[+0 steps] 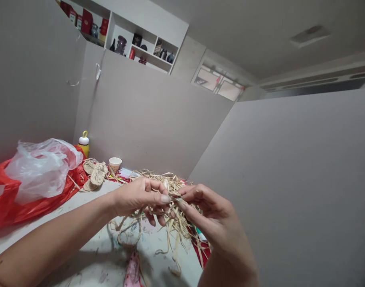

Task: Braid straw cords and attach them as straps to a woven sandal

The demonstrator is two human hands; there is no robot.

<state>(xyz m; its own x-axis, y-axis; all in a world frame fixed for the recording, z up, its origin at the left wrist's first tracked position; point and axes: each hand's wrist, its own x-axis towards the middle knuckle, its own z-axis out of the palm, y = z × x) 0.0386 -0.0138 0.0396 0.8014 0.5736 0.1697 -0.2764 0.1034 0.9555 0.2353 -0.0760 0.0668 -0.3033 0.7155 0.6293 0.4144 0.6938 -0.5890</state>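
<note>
My left hand [137,198] and my right hand [214,213] meet over the table, fingertips nearly touching. Both pinch a thin pale straw strip [176,199] between thumb and forefinger. A twisted straw cord [130,242] loops down below my left hand toward the table. Near the front edge lies a pink object [133,271] at the cord's lower end; its kind is unclear. Behind and under my hands spreads a heap of dry, tan straw strips [178,227], partly hidden by my fingers.
Left on the white table [95,223] lie a red plastic bag [2,207] with a clear bag [47,167] on top. Woven straw pieces [97,174], a paper cup [115,164] and a yellow bottle [84,145] stand farther back. Grey partitions [146,119] enclose the table.
</note>
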